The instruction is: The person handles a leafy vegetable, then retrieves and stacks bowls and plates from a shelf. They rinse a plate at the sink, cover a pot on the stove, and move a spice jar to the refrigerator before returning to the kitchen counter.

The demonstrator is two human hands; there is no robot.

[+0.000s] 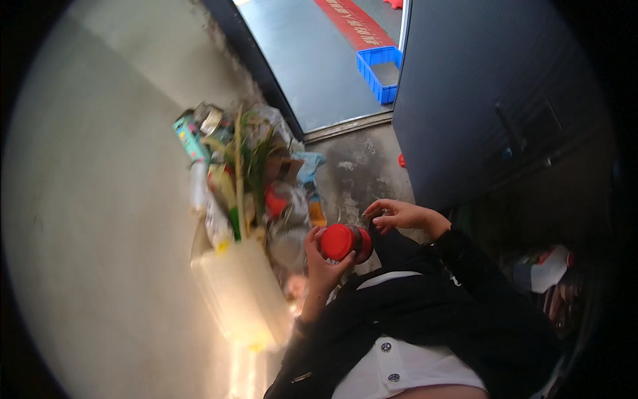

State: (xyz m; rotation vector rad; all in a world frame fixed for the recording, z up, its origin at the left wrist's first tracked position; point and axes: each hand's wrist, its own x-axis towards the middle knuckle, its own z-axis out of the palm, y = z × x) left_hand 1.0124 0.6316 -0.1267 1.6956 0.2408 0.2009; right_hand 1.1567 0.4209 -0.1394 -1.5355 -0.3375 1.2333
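My left hand (321, 264) is closed around a jar with a red lid (338, 242), held in front of my body. Another red, round part (366, 244) shows at the jar's right side; whether it belongs to the same jar I cannot tell. To the right of it and a little higher, my right hand (398, 215) is empty, its fingers apart and slightly curled, not touching the jar.
A heap of mixed refuse, with long green leaves (259, 169) and a teal box (190, 137), lies along the wall at the left. Nearer stands a whitish plastic container (239, 289). Beyond the doorway is a blue plastic crate (371, 75); a dark door (478, 99) stands at the right.
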